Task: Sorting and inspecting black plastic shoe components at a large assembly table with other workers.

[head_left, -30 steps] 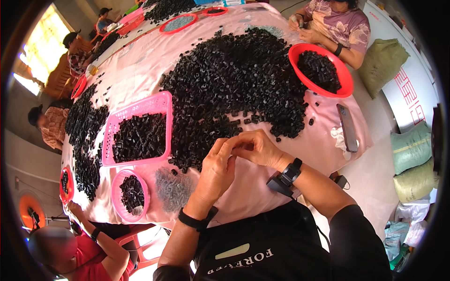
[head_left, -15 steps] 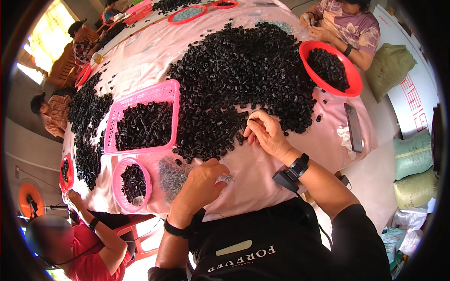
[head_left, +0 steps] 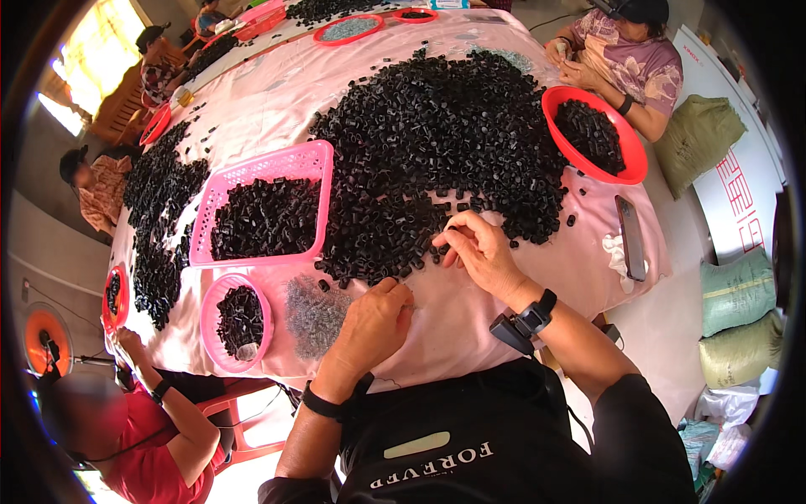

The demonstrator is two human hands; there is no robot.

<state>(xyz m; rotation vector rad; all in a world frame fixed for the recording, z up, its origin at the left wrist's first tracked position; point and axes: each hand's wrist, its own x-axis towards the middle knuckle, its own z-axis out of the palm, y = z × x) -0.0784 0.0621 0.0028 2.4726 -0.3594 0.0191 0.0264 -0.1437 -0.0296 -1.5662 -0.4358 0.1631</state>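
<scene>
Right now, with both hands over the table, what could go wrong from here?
Mixing: the heap of small clear pieces lies beside the left hand, and a black piece sits at its edge; a sweep might blend them.
Scatter: the right hand is at the near edge of the black pile, so a brush could spread loose pieces.
Drop: the smartphone lies near the table's right edge; a bump might tip it off.
</scene>
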